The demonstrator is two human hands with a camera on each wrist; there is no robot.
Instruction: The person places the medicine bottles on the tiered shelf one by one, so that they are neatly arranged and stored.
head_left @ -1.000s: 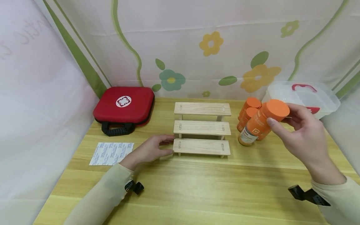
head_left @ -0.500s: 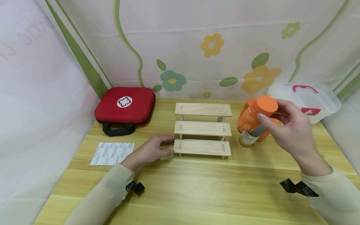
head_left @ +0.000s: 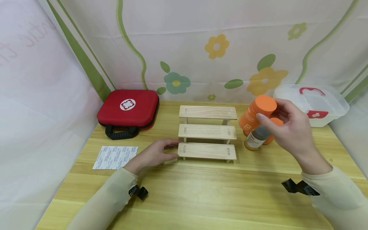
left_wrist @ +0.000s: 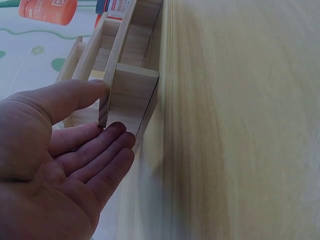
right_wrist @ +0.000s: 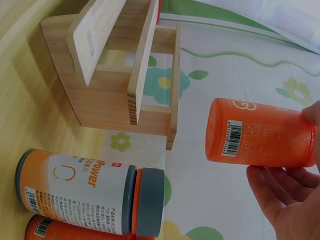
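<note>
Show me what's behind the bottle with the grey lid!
Behind the grey-lidded bottle peeks an orange-lidded bottle, partly covered. The right hand and the orange bottle it holds hide the rest back there.

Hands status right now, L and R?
Left hand: open, fingers at the left end of the wooden rack's lowest step.
Right hand: closed, holding an orange bottle.

The head view looks forward and down over the table (head_left: pixel 207 191), while both sideways-turned wrist views, nearer, share the wooden rack (head_left: pixel 207 131) at upper left.
</note>
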